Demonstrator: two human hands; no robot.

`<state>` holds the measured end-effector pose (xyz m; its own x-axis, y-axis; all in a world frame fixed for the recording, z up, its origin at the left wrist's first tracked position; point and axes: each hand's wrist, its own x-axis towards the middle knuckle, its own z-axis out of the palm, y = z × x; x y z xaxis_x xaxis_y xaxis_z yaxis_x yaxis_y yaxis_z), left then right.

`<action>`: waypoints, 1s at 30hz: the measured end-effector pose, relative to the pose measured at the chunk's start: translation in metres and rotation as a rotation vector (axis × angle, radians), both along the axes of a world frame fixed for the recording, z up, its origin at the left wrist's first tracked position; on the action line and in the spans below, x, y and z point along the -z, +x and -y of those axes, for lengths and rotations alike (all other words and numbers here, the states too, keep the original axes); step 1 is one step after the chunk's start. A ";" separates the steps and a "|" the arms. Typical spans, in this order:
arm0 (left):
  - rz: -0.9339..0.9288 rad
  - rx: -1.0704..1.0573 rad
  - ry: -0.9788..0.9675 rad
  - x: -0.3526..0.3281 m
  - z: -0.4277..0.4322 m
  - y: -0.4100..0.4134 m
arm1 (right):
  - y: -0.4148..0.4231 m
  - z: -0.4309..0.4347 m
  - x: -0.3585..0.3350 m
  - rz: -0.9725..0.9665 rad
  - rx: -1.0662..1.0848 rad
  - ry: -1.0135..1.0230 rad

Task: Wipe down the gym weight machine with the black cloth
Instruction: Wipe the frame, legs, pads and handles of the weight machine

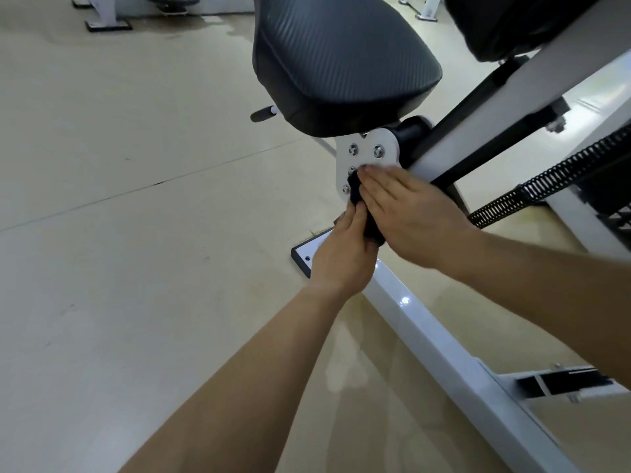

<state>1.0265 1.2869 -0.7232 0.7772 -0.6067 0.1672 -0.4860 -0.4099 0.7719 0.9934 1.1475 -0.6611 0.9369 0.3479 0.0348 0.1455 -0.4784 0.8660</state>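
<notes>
While the right hand (409, 213), fingers straight and together, presses the black cloth (356, 194) onto the white 4-bolt plate (367, 151) under the seat (341, 63) at frame centre, the left hand (345, 254) just below grips the cloth's lower end, its length running upward.

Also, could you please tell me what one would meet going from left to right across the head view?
Black-gripped lever beside the black padded seat, left hand gripping the black cloth, right hand pressing flat on that cloth, black coiled spring.
</notes>
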 end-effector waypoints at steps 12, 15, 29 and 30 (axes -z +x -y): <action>-0.317 -0.314 -0.024 0.003 -0.031 0.000 | 0.061 -0.016 -0.010 0.104 -0.084 -0.112; -0.354 -0.367 -0.080 0.004 -0.034 0.002 | 0.069 -0.018 -0.004 0.091 0.039 -0.104; -0.060 -0.333 0.079 0.010 -0.078 0.002 | 0.069 -0.025 0.003 -0.026 0.103 -0.152; -0.063 -0.329 0.083 0.010 -0.078 0.002 | 0.061 -0.023 0.010 -0.048 0.105 -0.150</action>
